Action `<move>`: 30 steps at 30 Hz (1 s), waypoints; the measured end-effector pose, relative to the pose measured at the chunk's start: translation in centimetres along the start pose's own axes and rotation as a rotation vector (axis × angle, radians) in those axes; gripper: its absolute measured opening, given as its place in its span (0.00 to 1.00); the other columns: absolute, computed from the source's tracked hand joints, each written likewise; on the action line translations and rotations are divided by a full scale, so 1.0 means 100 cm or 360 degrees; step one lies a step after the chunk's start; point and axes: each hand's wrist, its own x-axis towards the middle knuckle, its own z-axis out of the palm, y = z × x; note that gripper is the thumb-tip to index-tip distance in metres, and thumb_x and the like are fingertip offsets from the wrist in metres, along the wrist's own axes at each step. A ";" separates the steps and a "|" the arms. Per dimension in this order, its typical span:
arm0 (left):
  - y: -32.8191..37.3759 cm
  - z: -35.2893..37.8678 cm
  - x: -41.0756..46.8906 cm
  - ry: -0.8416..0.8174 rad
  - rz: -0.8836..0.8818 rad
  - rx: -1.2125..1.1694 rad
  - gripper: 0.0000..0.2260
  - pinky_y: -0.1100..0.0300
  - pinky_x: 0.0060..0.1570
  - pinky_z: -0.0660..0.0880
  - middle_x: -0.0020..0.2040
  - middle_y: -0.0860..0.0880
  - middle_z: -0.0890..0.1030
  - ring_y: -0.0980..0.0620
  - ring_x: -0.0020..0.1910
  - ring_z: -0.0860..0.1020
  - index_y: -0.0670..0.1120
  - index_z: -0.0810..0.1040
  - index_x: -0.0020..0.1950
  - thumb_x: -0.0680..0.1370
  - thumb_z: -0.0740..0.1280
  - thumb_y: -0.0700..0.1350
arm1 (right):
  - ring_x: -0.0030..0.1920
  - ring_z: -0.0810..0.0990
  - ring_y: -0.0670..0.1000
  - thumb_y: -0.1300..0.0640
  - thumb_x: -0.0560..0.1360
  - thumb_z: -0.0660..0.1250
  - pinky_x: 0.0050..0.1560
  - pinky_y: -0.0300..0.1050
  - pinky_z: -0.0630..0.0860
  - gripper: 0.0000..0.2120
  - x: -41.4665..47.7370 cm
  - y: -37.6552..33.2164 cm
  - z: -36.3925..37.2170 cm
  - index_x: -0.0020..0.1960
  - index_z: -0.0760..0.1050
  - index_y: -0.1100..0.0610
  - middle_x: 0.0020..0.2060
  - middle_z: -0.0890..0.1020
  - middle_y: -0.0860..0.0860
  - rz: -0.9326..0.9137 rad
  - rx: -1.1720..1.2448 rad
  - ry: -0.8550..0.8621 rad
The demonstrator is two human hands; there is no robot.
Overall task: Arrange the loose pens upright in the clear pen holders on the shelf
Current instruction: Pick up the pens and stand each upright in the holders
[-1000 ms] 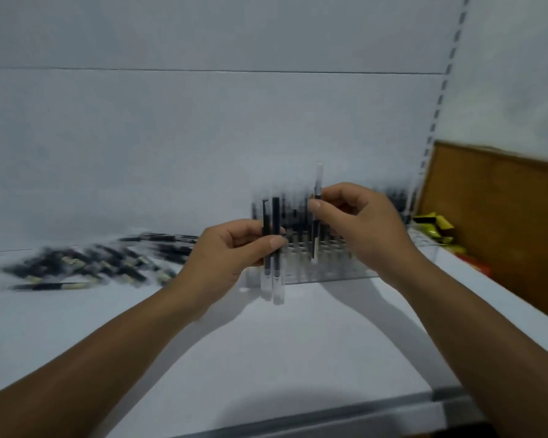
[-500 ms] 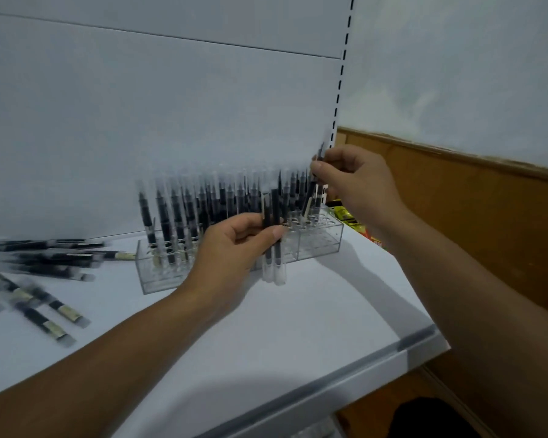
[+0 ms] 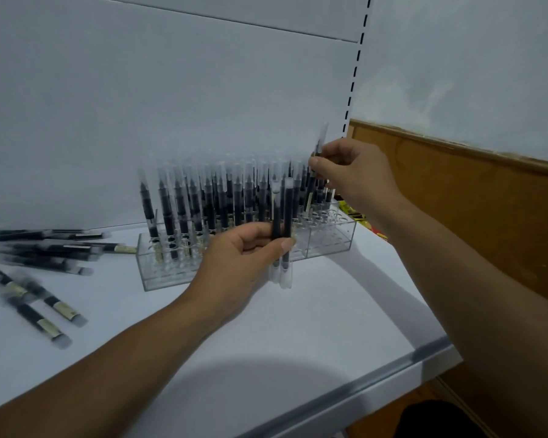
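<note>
Centre frame: left hand (image 3: 244,257), fingers closed around two upright pens (image 3: 282,222). Right hand (image 3: 351,172) pinches a single pen (image 3: 318,153) over the right end of the clear pen holder (image 3: 329,238) on the shelf (image 3: 298,327). Loose pens (image 3: 45,251) lie far left.

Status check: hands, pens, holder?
Left hand gripping two pens. Right hand lowering one pen into holder. Loose pens remain left.
</note>
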 end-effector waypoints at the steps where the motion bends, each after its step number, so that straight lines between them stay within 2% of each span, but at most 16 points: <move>1: 0.000 0.000 0.000 -0.0009 -0.0004 -0.0009 0.07 0.68 0.43 0.77 0.45 0.46 0.86 0.53 0.43 0.82 0.44 0.83 0.49 0.72 0.70 0.36 | 0.47 0.83 0.50 0.52 0.75 0.72 0.48 0.47 0.81 0.06 0.000 0.001 0.000 0.51 0.80 0.53 0.43 0.84 0.49 0.0005 -0.0024 -0.0024; 6: 0.001 0.001 0.000 -0.0026 0.0014 -0.0050 0.07 0.68 0.41 0.77 0.42 0.48 0.86 0.54 0.41 0.82 0.43 0.83 0.48 0.72 0.70 0.35 | 0.44 0.80 0.47 0.52 0.74 0.72 0.44 0.41 0.76 0.08 -0.009 0.009 0.007 0.50 0.80 0.55 0.42 0.82 0.48 0.0079 -0.0236 -0.0251; 11: 0.000 0.000 0.000 -0.0017 0.0034 -0.0007 0.06 0.66 0.43 0.78 0.43 0.45 0.85 0.53 0.40 0.81 0.42 0.83 0.48 0.73 0.71 0.35 | 0.46 0.81 0.51 0.50 0.75 0.72 0.49 0.50 0.80 0.08 -0.012 0.004 0.009 0.47 0.80 0.55 0.43 0.83 0.50 0.0046 -0.0404 -0.0228; 15: 0.001 0.000 -0.001 -0.0026 0.0052 0.0008 0.06 0.67 0.41 0.78 0.43 0.44 0.85 0.54 0.39 0.81 0.40 0.83 0.49 0.73 0.70 0.35 | 0.45 0.81 0.51 0.48 0.75 0.71 0.49 0.54 0.81 0.10 -0.010 -0.001 0.010 0.46 0.81 0.56 0.43 0.83 0.49 0.0060 -0.0552 -0.0206; 20: 0.001 0.000 -0.003 -0.0035 0.0072 0.0006 0.06 0.68 0.40 0.77 0.43 0.44 0.85 0.55 0.39 0.82 0.39 0.82 0.50 0.73 0.70 0.35 | 0.45 0.81 0.50 0.47 0.75 0.71 0.47 0.51 0.80 0.09 -0.007 -0.003 0.013 0.43 0.79 0.53 0.44 0.83 0.48 0.0087 -0.0659 -0.0202; 24: 0.001 -0.001 -0.003 -0.0044 0.0087 -0.0007 0.07 0.68 0.40 0.77 0.43 0.45 0.85 0.55 0.40 0.82 0.39 0.82 0.50 0.73 0.70 0.34 | 0.42 0.79 0.50 0.49 0.75 0.71 0.43 0.48 0.78 0.09 -0.007 -0.001 0.013 0.42 0.79 0.54 0.41 0.82 0.49 0.0116 -0.0696 -0.0261; 27: 0.000 -0.001 -0.003 -0.0039 0.0077 -0.0001 0.07 0.68 0.41 0.77 0.43 0.45 0.85 0.55 0.40 0.82 0.39 0.82 0.50 0.73 0.70 0.34 | 0.39 0.76 0.50 0.52 0.76 0.71 0.41 0.46 0.74 0.09 -0.012 0.000 0.014 0.44 0.79 0.58 0.42 0.82 0.55 0.0149 -0.0691 -0.0396; 30: 0.000 -0.002 -0.002 -0.0039 0.0054 -0.0038 0.07 0.66 0.43 0.77 0.45 0.43 0.85 0.53 0.41 0.82 0.40 0.83 0.50 0.73 0.70 0.35 | 0.44 0.78 0.49 0.50 0.75 0.71 0.44 0.46 0.77 0.09 -0.019 0.002 0.010 0.48 0.80 0.55 0.44 0.82 0.51 0.0166 -0.0659 -0.0378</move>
